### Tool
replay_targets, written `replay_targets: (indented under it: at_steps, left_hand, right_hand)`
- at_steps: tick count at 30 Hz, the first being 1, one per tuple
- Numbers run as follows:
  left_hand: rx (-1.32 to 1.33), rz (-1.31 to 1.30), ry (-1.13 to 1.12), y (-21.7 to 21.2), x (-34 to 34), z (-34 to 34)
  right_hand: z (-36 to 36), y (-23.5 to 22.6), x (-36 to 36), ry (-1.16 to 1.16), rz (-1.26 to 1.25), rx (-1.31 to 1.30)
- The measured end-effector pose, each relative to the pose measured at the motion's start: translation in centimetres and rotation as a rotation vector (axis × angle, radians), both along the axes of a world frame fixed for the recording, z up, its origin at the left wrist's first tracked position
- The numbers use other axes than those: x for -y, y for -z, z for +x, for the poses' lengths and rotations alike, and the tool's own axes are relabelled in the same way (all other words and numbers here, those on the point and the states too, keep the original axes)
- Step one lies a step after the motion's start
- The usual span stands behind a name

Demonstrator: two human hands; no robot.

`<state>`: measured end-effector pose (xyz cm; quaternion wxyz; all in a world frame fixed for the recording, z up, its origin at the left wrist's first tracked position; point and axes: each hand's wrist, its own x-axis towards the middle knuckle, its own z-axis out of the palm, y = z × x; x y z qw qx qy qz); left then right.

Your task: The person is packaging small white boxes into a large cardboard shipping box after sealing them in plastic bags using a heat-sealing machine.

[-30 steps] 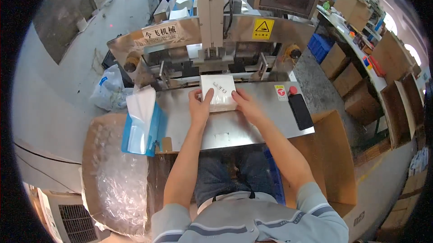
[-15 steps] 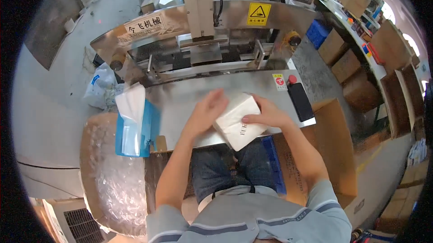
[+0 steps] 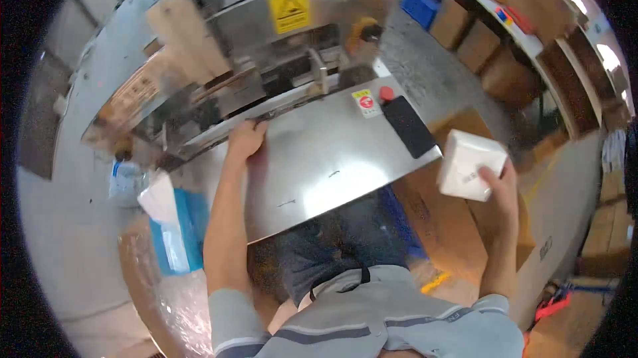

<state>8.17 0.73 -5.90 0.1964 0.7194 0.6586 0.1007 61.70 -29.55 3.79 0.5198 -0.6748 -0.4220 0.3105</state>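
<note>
While the right hand (image 3: pixel 500 184) grips a white square packet (image 3: pixel 469 164) out to the person's right, well clear of the steel tabletop (image 3: pixel 325 159), the left hand (image 3: pixel 246 140) rests at the tabletop's far left edge, fingers curled against the lip where the surface meets the metal machine (image 3: pixel 232 46); it holds nothing that can be made out. Beneath the packet, which is held in the air with the thumb across its near face, stands an open cardboard box (image 3: pixel 458 225) on the floor beside the person's right knee. A black flat device (image 3: pixel 409 127) lies at the tabletop's right corner, just beside a red button (image 3: pixel 386 93) and a small warning sticker (image 3: pixel 366 102). On the machine's front sits a yellow warning label (image 3: pixel 290 9). To the person's left, below the tabletop, a blue tissue box (image 3: pixel 174 228) with white paper sticking up stands near a clear plastic bag (image 3: pixel 159 291). More cardboard boxes (image 3: pixel 475 42) line the floor at upper right.
</note>
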Motion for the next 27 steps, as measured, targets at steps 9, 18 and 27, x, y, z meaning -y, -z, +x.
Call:
replay_targets:
  at_steps: [9,18,27]
  left_hand:
    - [0.116,0.212,0.174,-2.2,12.7,11.0]
    - [-0.110,0.393,0.420,1.2,18.1,17.0]
    - [-0.156,0.364,0.399,2.2,17.5,17.0]
  right_hand:
    - [13.9,8.3,11.2,0.354,-0.582,0.988]
    - [23.5,25.3,19.5,0.280,-1.227,0.515]
    - [26.5,33.6,28.6,0.138,-1.375,0.743]
